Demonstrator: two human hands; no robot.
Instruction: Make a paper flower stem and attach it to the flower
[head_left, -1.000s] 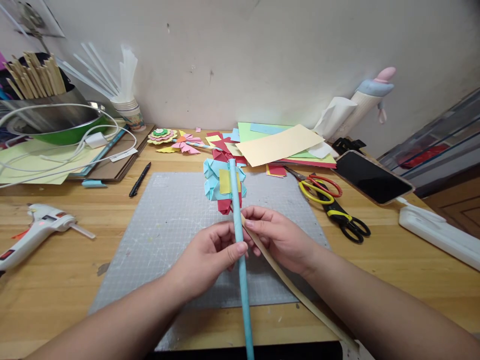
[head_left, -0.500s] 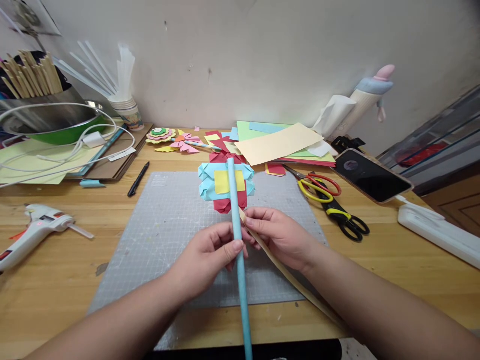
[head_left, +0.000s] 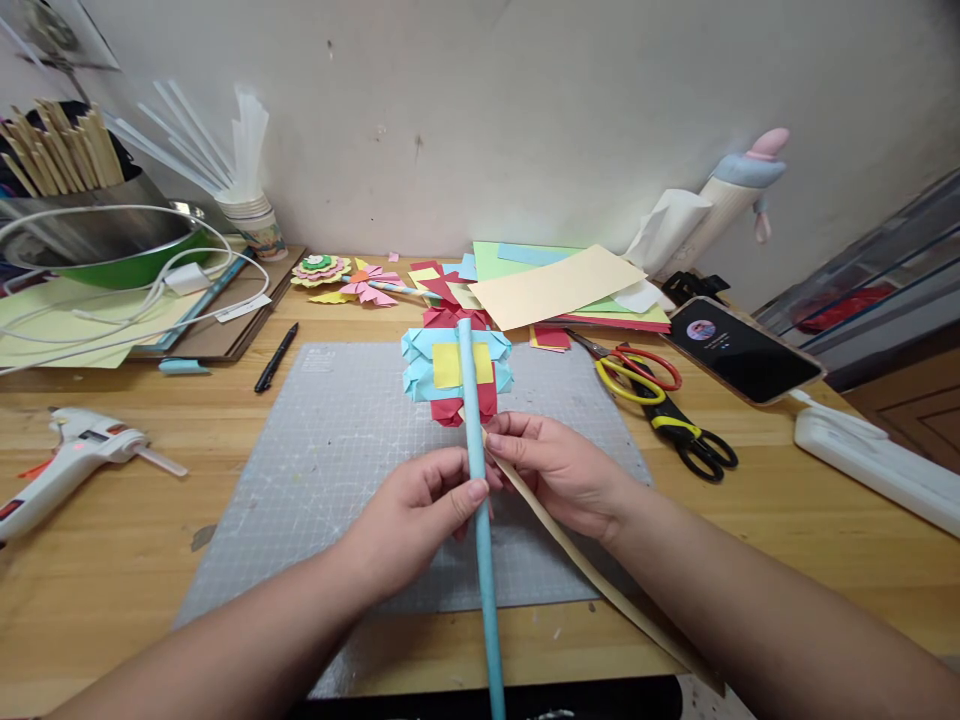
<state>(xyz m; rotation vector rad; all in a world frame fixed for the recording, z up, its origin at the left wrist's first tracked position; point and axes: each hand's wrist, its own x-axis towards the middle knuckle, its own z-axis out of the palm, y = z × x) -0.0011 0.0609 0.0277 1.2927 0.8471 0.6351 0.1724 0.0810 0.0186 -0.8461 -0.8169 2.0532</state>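
A light-blue rolled paper stick (head_left: 484,580) runs from the bottom edge up to a folded paper flower (head_left: 454,368) of blue, red and yellow at its top. My left hand (head_left: 416,515) pinches the stick just below the flower, thumb on top. My right hand (head_left: 559,470) is closed on the stick from the right and on the upper end of a long tan paper strip (head_left: 600,580), which trails down to the lower right. Both hands hover over the grey cutting mat (head_left: 330,450).
A white glue gun (head_left: 71,460) lies at left, a black pen (head_left: 276,357) by the mat's far left corner. Scissors (head_left: 660,400), a lit phone (head_left: 739,350) and a white power strip (head_left: 877,465) lie at right. Coloured paper sheets (head_left: 559,285) and finished paper flowers (head_left: 341,278) sit at the back.
The stick turned between my fingers, so the flower's back with its yellow square now faces me flat. The phone screen lit up. My hands stayed in place.
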